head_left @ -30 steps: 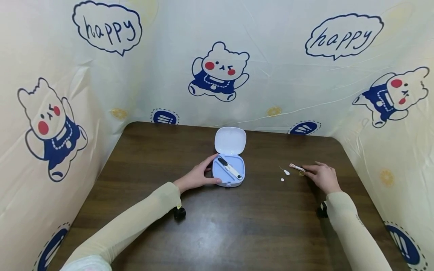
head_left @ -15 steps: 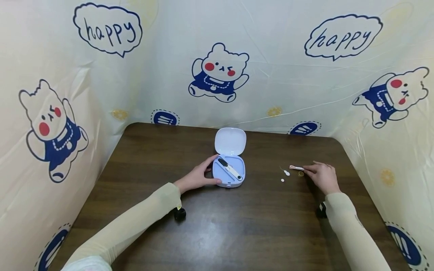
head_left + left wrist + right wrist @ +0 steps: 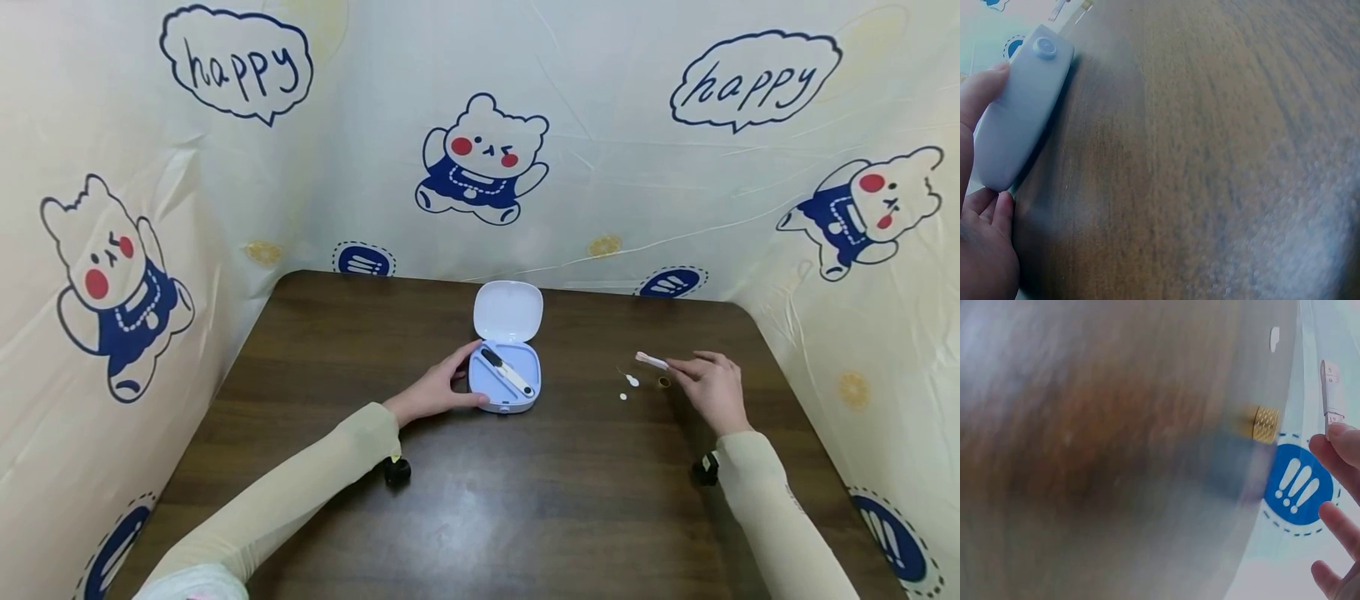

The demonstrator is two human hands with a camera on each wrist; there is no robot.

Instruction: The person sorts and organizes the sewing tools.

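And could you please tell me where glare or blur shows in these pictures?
Head: glare on the near table; left wrist: pale glare lower right, away from the box; right wrist: table heavily blurred, digits on the tape readable.

Tool (image 3: pixel 507 372) in box (image 3: pixel 486 385), lid (image 3: pixel 507 311) behind, thimble (image 3: pixel 1266 424) right

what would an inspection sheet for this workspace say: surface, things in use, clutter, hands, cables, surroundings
surface: dark brown wood-grain table, light reflecting off it
things in use: pale blue plastic box, white lid open, black-and-white snips inside; white folded tape measure with printed numbers
clutter: gold dimpled metal thimble, white tab with thin wire, small round white disc, all loose
hands: left hand grips the box; right hand pinches the tape measure
cables: nothing seen
surroundings: pale cloth backdrop printed with cartoon bears
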